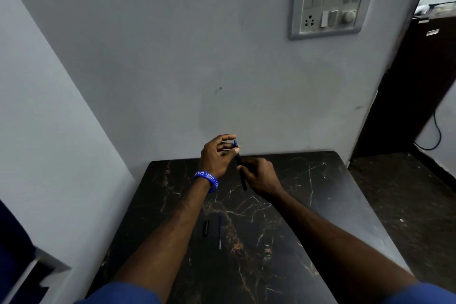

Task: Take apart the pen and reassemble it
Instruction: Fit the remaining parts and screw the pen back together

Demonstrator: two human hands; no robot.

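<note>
Both hands are raised over the far part of the black marble table [320, 195]. My right hand [259, 176] grips the dark pen barrel [243, 180], which points steeply upward. My left hand [217, 155] pinches the barrel's upper end, where a small blue piece [235, 143] shows between thumb and fingers. Whether that blue piece is attached to the barrel or apart from it I cannot tell. On the table nearer to me lie a short black pen cap [205, 228] and a thin blue refill [219, 231], side by side.
The table stands against a grey wall with a switch panel [330, 5] high on the right. A dark cabinet [409, 81] and a cable are at the right. A blue wristband [207, 179] is on my left wrist.
</note>
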